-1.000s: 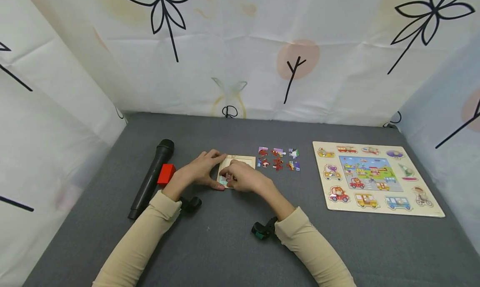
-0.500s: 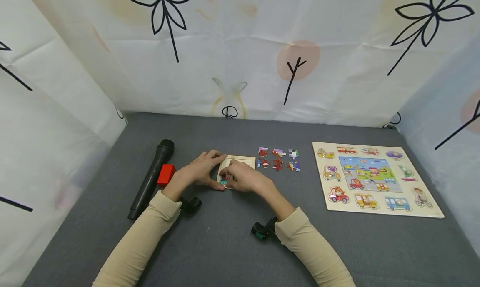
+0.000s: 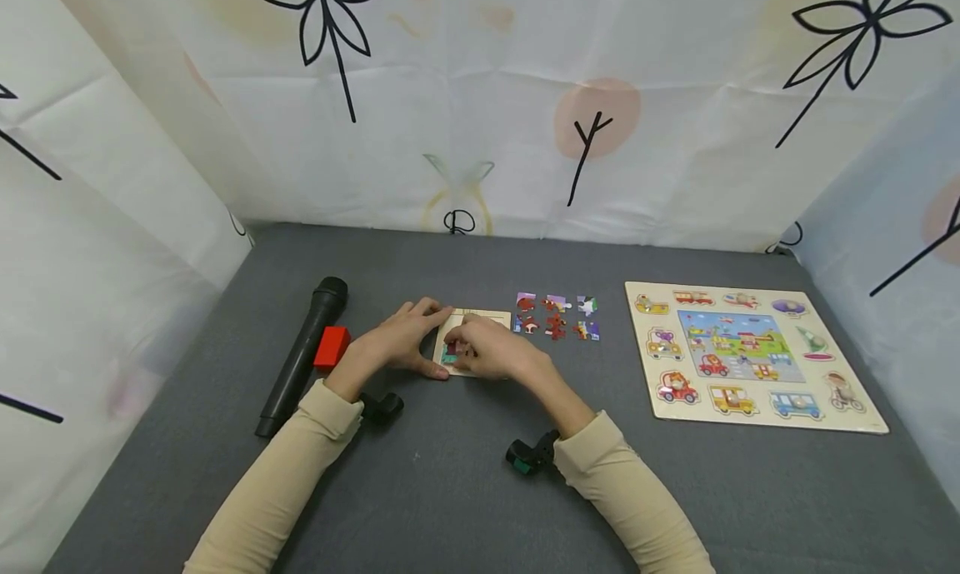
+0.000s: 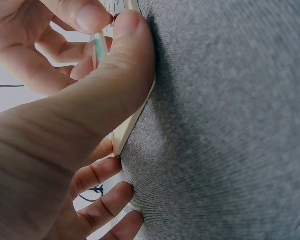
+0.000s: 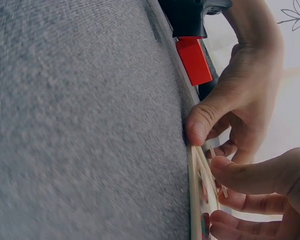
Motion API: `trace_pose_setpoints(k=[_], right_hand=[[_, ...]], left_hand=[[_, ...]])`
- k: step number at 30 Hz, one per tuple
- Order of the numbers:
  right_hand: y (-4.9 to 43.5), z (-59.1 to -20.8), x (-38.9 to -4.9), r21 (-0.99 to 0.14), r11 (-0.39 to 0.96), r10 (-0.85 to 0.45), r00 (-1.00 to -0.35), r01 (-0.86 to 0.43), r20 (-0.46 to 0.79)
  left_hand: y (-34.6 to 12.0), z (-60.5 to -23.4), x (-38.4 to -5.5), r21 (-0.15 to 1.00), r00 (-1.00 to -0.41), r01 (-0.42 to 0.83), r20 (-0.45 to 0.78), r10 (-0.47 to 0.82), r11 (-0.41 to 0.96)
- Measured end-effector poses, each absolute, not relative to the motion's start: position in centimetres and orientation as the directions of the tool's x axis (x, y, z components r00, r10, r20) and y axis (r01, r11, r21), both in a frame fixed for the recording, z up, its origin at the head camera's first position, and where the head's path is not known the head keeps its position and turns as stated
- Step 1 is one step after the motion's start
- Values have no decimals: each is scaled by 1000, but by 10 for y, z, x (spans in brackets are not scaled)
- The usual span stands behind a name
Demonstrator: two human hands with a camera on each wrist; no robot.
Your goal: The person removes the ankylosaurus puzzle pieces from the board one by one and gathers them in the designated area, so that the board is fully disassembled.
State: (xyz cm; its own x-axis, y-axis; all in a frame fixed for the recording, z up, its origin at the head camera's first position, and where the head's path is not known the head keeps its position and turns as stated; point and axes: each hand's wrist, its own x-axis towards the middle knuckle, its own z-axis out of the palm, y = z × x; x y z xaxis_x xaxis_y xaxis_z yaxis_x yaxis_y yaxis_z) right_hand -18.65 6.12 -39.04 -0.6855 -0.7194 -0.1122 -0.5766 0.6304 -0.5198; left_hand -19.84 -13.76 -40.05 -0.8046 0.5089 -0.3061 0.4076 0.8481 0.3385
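Observation:
My left hand point(image 3: 401, 338) holds a small wooden puzzle board point(image 3: 491, 316) at its left side, the thumb on the near edge and the fingers spread toward the far edge. Over the board, my right hand point(image 3: 495, 349) pinches a thin puzzle piece point(image 4: 99, 47) between thumb and fingers, tilted up on edge in the left wrist view. Teal and dark red picture parts point(image 3: 451, 353) show at the board's left; the right hand hides much of the rest. Loose jigsaw pieces point(image 3: 556, 328) lie in two rows just right of the board.
A black microphone point(image 3: 303, 357) lies at the left, with a red block point(image 3: 332, 349) against it near my left wrist. A large wooden vehicle puzzle point(image 3: 750, 403) lies on the grey table point(image 3: 450, 491) at the right. White printed cloth point(image 3: 510, 166) stands behind.
My right hand has shifted slightly right over the small board, and a little more of the coloured area at its left shows. The left hand stays in place.

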Motion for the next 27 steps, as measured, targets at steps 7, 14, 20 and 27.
trace_pose_setpoints(k=[7,14,20,27], right_hand=[[75,-385,-189,-511,682,-671,-726,-523,-153],[93,-380,-186,-495,719,-635,-751,-488,-181],[113,-381,-185,-458,712,-644,-755,-532,-125],[136,-386,-182,-437,713,-641,-762,-548,-91]], left_hand=[[-137,-403,-200,327,-807,400,-317,499,856],[-137,-404,-201,325,-809,394,-320,493,859],[-137,-404,-201,329,-815,390,-312,489,860],[-137,-404,-201,346,-815,381,-311,488,857]])
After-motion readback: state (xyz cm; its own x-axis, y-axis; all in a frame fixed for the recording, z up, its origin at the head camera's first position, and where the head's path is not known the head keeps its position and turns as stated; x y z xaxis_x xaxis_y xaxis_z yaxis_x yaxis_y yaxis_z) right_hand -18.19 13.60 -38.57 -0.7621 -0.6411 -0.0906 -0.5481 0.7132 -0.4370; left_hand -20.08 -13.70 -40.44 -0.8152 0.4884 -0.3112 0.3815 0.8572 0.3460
